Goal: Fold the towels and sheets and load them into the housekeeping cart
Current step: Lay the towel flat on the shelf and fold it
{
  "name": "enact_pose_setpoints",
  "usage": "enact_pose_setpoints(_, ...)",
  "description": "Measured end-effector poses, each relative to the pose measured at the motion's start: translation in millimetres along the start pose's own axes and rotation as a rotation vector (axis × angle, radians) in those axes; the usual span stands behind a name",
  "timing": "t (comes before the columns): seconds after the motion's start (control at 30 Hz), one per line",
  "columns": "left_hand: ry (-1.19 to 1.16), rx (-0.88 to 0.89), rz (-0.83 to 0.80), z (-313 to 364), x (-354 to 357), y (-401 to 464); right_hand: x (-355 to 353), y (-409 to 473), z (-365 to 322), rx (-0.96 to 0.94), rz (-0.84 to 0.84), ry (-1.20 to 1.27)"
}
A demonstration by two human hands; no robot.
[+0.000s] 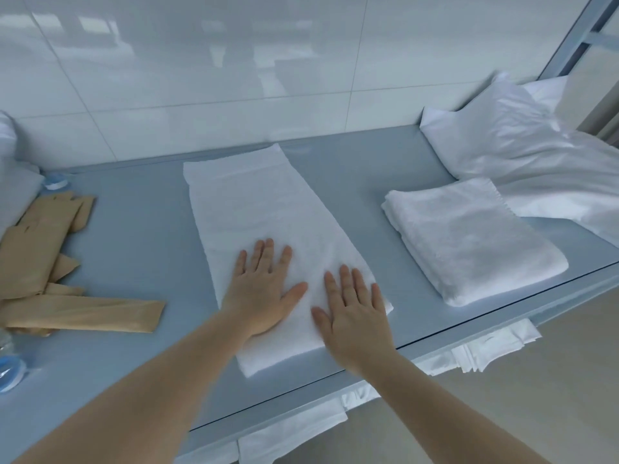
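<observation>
While both palms lie flat with fingers straight and spread, the left hand (264,289) and the right hand (355,316) press side by side on the near end of a long white towel (264,209), neither one curled round the cloth. That towel is folded into a narrow strip and runs from the centre of the frame down toward the lower middle, on the pale blue top (140,236) of the cart, its near end close to the front edge. To its right, in the middle right of the frame, sits a second folded towel (475,242), thicker and squarer, apart from the first. Behind that one, in the upper right, loose white sheets (522,145) are heaped in shiny folds. At the left edge lies a pile of tan paper packets (50,262), with blue-capped bottles (55,182) just behind them and more at the lower left. White folded linen (482,349) pokes out from the shelf below the front edge. A glossy white tiled wall (201,61) fills the upper part.
</observation>
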State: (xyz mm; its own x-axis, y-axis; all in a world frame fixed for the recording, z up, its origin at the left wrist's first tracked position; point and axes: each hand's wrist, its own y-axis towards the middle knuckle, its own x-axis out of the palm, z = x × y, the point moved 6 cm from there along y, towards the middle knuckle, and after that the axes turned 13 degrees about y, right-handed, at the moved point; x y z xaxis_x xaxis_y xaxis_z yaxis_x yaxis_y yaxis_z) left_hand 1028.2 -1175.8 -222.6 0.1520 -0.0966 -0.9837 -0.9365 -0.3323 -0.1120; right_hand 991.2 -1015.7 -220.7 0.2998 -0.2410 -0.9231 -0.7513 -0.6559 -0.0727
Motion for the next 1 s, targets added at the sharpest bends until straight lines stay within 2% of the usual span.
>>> enact_pose_setpoints(0.1,0.042,0.027,-0.094,-12,-6,7,-17,-5,0,-0.041,0.039,0.136)
enact_pose_setpoints(0.23,-0.031,-0.114,-0.114,14,-10,8,-45,-5,31,0.129,0.174,0.443)
enact_pose_setpoints(0.33,-0.050,-0.181,-0.133,25,-1,5,-45,-6,37,0.118,0.239,0.541)
enact_pose_setpoints(0.43,-0.080,-0.223,-0.137,24,-3,6,-48,-14,28,-0.094,0.320,0.538)
enact_pose_setpoints(0.53,-0.171,-0.306,-0.180,29,-12,13,-47,-29,14,-0.398,0.300,0.394)
enact_pose_setpoints(0.67,-0.148,-0.374,-0.221,40,-10,21,-46,-40,16,-0.539,0.244,0.334)
enact_pose_setpoints(0.73,-0.103,-0.358,-0.180,43,-4,20,-54,-36,26,-0.417,0.247,0.453)
enact_pose_setpoints(0.87,-0.103,-0.353,-0.141,42,-2,16,-65,-14,61,-0.012,0.196,0.671)
enact_pose_setpoints(1.0,-0.098,-0.351,-0.133,43,-5,14,-66,1,64,-0.005,0.002,0.597)
